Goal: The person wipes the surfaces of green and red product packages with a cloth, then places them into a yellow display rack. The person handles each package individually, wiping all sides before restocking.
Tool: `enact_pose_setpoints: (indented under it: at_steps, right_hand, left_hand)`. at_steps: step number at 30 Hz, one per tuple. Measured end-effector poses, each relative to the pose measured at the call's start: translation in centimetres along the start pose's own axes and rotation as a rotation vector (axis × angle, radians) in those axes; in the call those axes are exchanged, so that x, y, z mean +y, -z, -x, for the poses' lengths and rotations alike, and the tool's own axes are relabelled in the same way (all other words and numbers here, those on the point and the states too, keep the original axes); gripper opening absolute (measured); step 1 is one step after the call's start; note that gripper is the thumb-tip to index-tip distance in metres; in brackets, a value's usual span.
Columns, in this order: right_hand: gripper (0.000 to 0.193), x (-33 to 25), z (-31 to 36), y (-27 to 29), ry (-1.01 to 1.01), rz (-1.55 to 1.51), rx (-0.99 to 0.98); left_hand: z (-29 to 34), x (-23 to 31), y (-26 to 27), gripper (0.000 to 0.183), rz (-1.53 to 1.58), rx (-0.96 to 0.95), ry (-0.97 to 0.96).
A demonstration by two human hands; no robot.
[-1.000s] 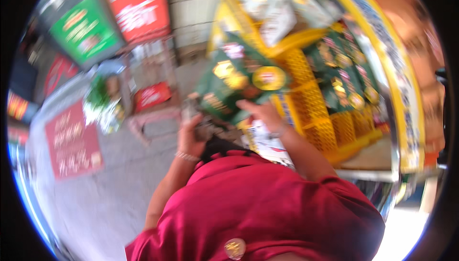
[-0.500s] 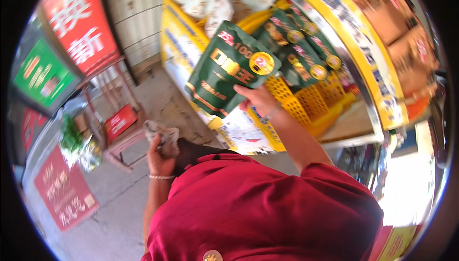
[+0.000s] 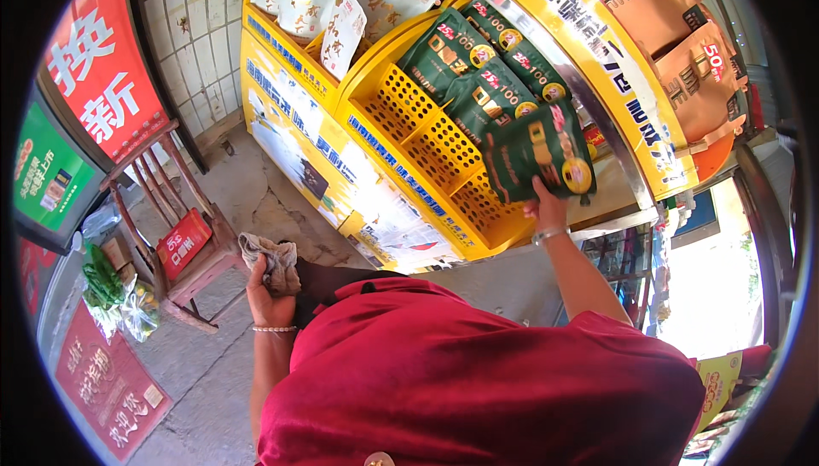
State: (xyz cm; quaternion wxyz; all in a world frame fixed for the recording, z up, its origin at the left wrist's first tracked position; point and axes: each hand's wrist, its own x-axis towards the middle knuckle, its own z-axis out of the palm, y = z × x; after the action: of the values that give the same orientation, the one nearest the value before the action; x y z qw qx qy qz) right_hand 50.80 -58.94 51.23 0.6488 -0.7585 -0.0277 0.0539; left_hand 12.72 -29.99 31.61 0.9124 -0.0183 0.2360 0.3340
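The right hand (image 3: 546,210) grips a dark green pouch (image 3: 531,157) by its near long edge, thumb on its face; the pouch extends away from the hand, long axis roughly left to right. Beyond, it overlaps the right end of a yellow perforated basket (image 3: 431,148), beside standing green pouches (image 3: 445,55), contact unclear. The left hand (image 3: 271,302), closed around a crumpled greyish cloth (image 3: 280,266), is well apart, farther from the pouch.

A slatted reddish-brown wooden chair (image 3: 205,271) stands on grey concrete floor (image 3: 209,385) near a pale tiled wall (image 3: 194,35); bright light (image 3: 708,304) glares right.
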Motion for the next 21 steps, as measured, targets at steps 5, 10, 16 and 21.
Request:
enact_pose_setpoints:
  at_steps: [5, 10, 16, 21]
  right_hand:
    - [0.039, 0.7, 0.2, 0.8, -0.017, -0.217, 0.251]
    - [0.054, -1.7, -3.5, 0.9, 0.091, -0.242, 0.459]
    - [0.056, -2.2, -3.7, 2.2, -0.14, -0.133, 0.334]
    - [0.043, -1.9, -3.2, 1.0, -0.297, -0.005, 0.334]
  left_hand:
    - [-0.1, 0.4, 0.2, 0.023, -0.023, 0.001, 0.05]
    - [-0.3, 0.7, 1.0, 0.022, -0.018, 0.055, -0.019]
    - [-0.2, 1.0, 1.6, 0.023, 0.055, 0.049, -0.015]
    - [-0.2, 0.8, 1.1, 0.023, 0.058, 0.065, 0.006]
